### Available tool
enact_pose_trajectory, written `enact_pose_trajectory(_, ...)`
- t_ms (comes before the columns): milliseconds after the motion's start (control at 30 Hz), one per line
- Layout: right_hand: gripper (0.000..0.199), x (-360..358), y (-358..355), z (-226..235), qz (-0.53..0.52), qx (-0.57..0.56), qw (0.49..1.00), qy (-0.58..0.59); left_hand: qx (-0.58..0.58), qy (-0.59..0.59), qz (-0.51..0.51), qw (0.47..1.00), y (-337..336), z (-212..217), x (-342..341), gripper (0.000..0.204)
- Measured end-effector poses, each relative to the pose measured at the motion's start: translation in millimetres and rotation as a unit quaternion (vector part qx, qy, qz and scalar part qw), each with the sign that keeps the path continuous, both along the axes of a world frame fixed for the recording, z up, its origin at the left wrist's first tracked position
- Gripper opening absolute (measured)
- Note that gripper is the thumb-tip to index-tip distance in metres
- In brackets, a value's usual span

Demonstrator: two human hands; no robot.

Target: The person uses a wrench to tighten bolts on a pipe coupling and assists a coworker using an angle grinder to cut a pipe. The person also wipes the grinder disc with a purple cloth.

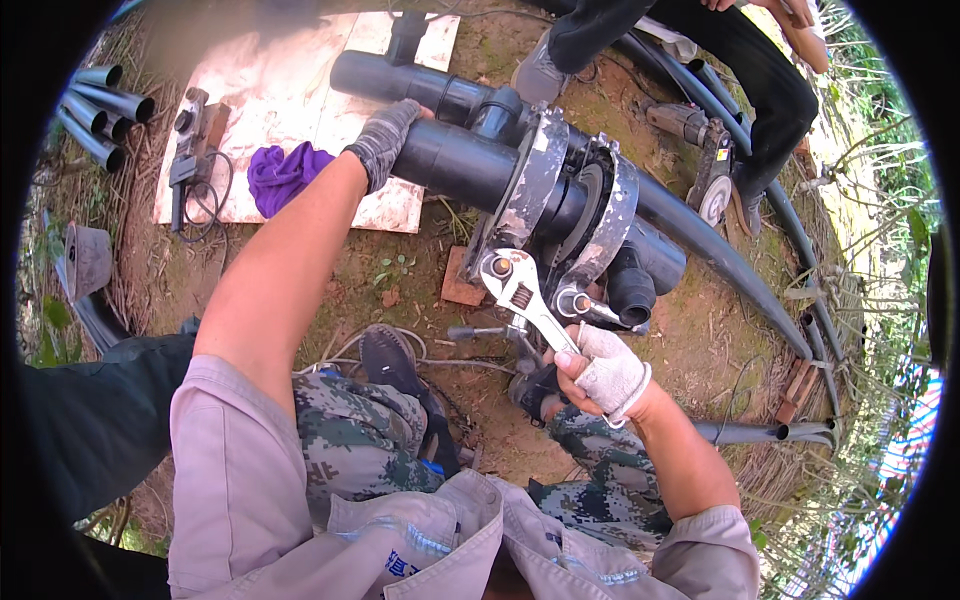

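Observation:
My left hand (385,143), in a dark grey knitted glove, grips the near end of a thick black plastic pipe (455,165), its fingers curled over the top. That pipe runs into a clamping frame (535,185) of scuffed metal rings. My right hand (606,374), in a pale fingerless glove, is closed around the handle of an adjustable wrench (527,297). The wrench's jaws sit at a bolt (502,266) on the clamp's near side. Close by the wrench is a second clamp bolt (578,301). Between the rings shows a round dark disc (583,215).
A pale board (300,75) lies at the far left, with a purple cloth (285,178) and a corded power tool (187,165). Pipes (105,112) are stacked beyond it. An angle grinder (705,165) lies right, near another person's leg (780,120). A brick (462,277) sits under the clamp.

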State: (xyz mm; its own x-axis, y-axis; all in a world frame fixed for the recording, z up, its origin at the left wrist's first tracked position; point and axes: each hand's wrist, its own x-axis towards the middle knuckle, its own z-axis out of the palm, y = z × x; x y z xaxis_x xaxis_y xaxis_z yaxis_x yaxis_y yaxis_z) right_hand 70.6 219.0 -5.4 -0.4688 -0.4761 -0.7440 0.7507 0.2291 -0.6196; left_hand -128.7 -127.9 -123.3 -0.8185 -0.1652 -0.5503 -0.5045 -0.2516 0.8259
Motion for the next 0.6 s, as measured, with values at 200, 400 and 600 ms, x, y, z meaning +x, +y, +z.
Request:
enact_pose_trajectory(200, 0.019, 35.5, -28.3, -3.9, -0.1, -0.017, 0.995, -0.016, -0.013, 0.025, -0.021, 0.999, 0.2, 2.7, 9.0, 0.03)
enact_pose_trajectory(400, 0.016, 97.2, -129.4, -24.9, -0.346, -0.055, 0.936, 0.014, -0.033, 0.015, -0.022, 0.999, 6.7, 11.5, 13.9, 0.034)
enact_pose_trajectory(600, 0.012, 101.6, -170.2, -39.3, -0.425, -0.149, 0.892, 0.035, 0.0, -0.022, -0.023, 1.0, 1.3, 2.7, -5.0, 0.027)
